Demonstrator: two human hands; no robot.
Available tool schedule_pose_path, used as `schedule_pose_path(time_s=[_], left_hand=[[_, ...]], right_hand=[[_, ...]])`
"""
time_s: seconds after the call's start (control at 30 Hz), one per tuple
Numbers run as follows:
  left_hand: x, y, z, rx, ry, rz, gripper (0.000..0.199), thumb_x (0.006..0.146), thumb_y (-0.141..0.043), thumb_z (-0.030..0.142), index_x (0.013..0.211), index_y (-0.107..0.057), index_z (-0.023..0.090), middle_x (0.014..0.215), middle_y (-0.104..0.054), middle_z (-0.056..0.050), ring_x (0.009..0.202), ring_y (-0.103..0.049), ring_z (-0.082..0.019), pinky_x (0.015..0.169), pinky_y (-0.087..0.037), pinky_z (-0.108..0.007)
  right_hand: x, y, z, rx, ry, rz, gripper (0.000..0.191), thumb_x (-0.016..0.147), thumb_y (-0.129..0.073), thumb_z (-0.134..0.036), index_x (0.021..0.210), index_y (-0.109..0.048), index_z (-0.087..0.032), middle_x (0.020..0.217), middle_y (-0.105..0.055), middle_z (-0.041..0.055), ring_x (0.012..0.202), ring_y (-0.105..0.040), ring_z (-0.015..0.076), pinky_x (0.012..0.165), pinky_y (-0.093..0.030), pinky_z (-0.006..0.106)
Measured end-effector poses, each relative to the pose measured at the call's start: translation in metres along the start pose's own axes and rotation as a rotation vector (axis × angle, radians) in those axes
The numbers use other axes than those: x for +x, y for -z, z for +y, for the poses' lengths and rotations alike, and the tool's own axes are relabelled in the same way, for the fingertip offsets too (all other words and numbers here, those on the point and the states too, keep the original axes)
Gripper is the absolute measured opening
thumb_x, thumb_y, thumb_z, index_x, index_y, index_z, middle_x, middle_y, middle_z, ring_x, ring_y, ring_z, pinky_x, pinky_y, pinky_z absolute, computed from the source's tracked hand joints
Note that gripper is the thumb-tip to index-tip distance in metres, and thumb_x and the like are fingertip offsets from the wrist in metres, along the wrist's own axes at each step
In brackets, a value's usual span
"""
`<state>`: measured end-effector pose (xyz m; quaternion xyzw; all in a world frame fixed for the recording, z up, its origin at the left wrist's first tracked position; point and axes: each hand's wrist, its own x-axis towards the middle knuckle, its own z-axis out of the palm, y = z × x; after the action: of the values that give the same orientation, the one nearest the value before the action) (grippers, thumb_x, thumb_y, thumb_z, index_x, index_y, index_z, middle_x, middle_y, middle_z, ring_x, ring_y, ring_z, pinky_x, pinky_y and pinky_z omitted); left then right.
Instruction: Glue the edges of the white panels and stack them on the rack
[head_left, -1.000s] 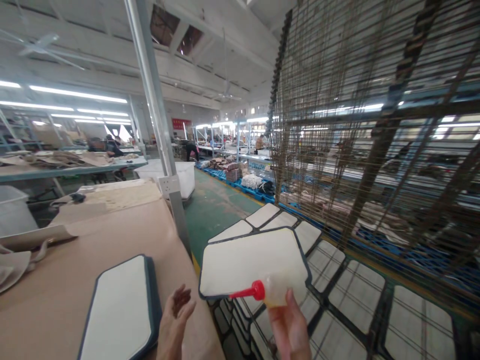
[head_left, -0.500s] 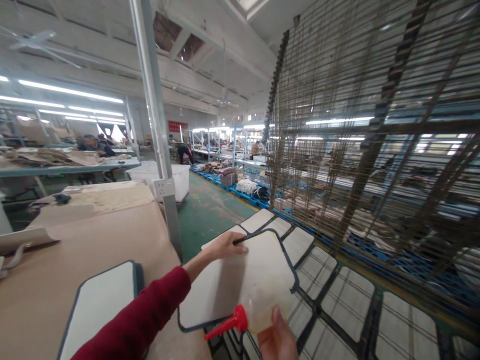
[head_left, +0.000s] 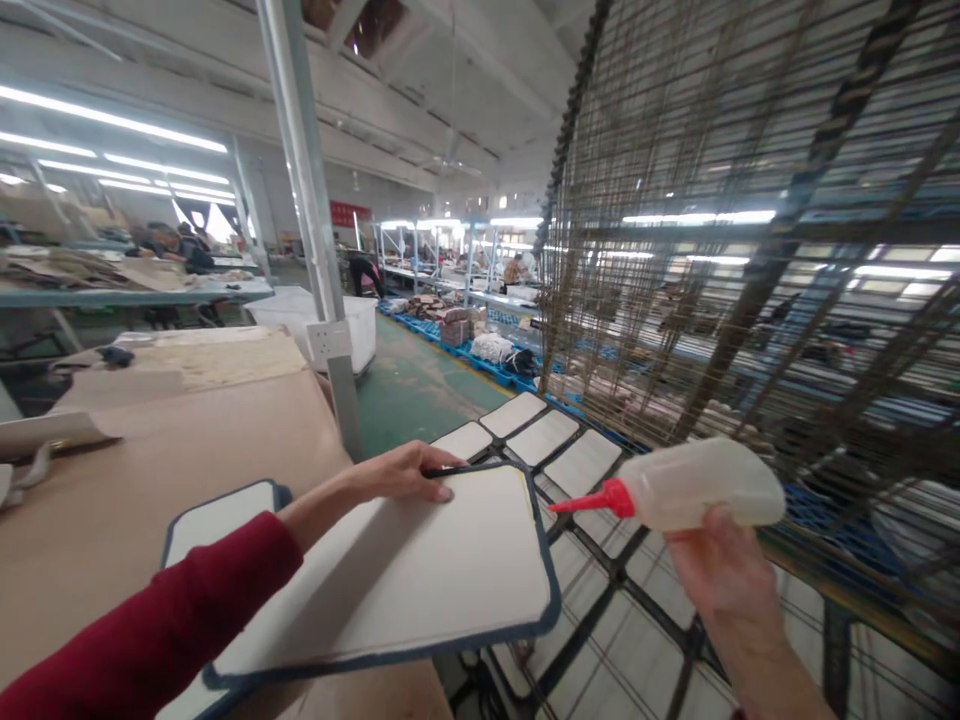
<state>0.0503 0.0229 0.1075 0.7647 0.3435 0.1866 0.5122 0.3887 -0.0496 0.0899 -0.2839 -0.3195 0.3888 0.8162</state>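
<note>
in the head view, pinches the far edge of a white panel (head_left: 427,575) with dark trim in the left hand (head_left: 409,475), using a narrow grip with the thumb on the pale face. holds it across the right side of the bench (head_left: 202,430), partly hiding a second panel (head_left: 217,515) there. wraps the right hand (head_left: 724,560) around a translucent squeeze bottle (head_left: 705,482), pointing its red nozzle (head_left: 600,500) left, near the held panel's right edge. to the right, shows a dark frame (head_left: 616,577) with pale panels (head_left: 541,438) in rows.
</note>
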Motion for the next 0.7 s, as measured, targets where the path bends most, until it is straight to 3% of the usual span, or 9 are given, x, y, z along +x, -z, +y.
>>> schedule_pose_path(time_s=[0.1,0.3,0.53,0.7], left_hand=[[-0.014,-0.004,0.015,-0.001,0.002,-0.044,0.041,0.071,-0.072,0.038,0.105,-0.068,0.015,0.1,-0.068,-0.001,0.087,-0.06,-0.019,0.078,-0.045,-0.022],[-0.028,-0.006,0.03,-0.028,0.02,-0.102,0.047,0.069,-0.074,0.038,0.109,-0.067,0.015,0.096,-0.07,-0.002,0.082,-0.061,-0.018,0.073,-0.048,-0.021],[-0.035,-0.008,0.038,-0.058,0.041,-0.143,0.047,0.071,-0.074,0.037,0.11,-0.067,0.013,0.098,-0.07,-0.004,0.08,-0.063,-0.018,0.074,-0.049,-0.021],[-0.038,-0.009,0.042,-0.108,0.044,-0.161,0.046,0.071,-0.075,0.034,0.111,-0.066,0.014,0.099,-0.07,-0.004,0.082,-0.064,-0.018,0.076,-0.05,-0.021]], right_hand=[[0.005,-0.008,-0.002,-0.043,0.01,-0.137,0.064,0.046,-0.087,-0.041,0.105,-0.065,-0.03,0.108,-0.067,0.0048,0.112,-0.055,0.0295,0.102,-0.037,0.052],[0.0,-0.016,-0.003,-0.12,-0.003,-0.353,0.058,0.055,-0.082,-0.04,0.109,-0.063,-0.028,0.105,-0.068,0.0088,0.102,-0.062,0.0301,0.093,-0.046,0.052],[-0.003,-0.015,-0.005,-0.122,0.05,-0.464,0.049,0.062,-0.079,-0.036,0.108,-0.064,-0.028,0.095,-0.07,0.0076,0.09,-0.067,0.0273,0.087,-0.053,0.048],[-0.009,-0.008,-0.004,-0.1,0.067,-0.45,0.045,0.063,-0.079,-0.033,0.105,-0.064,-0.03,0.09,-0.071,0.0045,0.089,-0.067,0.0239,0.083,-0.056,0.041]])
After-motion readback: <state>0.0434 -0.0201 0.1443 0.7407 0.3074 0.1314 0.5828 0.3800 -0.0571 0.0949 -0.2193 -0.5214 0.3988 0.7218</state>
